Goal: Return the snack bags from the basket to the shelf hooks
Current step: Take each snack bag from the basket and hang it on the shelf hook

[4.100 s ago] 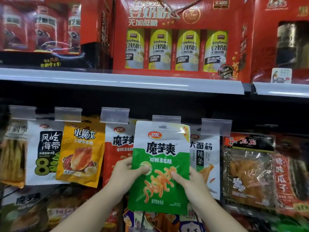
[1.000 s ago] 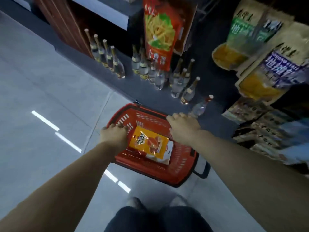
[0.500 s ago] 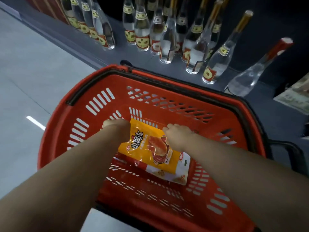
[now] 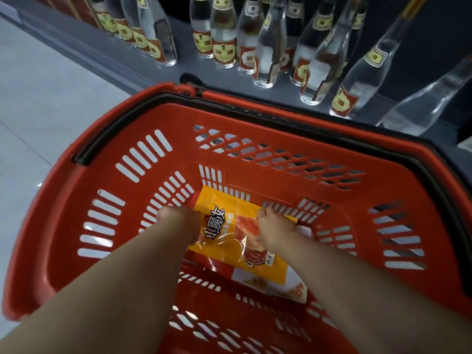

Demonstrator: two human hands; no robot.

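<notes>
A red plastic basket (image 4: 107,208) with a black handle stands on the floor below me. On its bottom lies a yellow snack bag (image 4: 227,233) with black lettering, over a red and white bag (image 4: 291,286). Both of my hands are down inside the basket. My left hand (image 4: 176,221) grips the yellow bag's left edge; its fingers are hidden behind the wrist. My right hand (image 4: 274,229) has its fingers curled on the bag's right part. No shelf hooks are in view.
Several clear glass bottles (image 4: 268,47) with red and gold labels stand in rows on a low grey shelf base (image 4: 184,70) just beyond the basket. Pale tiled floor (image 4: 43,80) lies to the left.
Four seconds ago I held a green bag at the hooks. Over the last second my view has dropped to the basket and both hands have closed on the yellow bag.
</notes>
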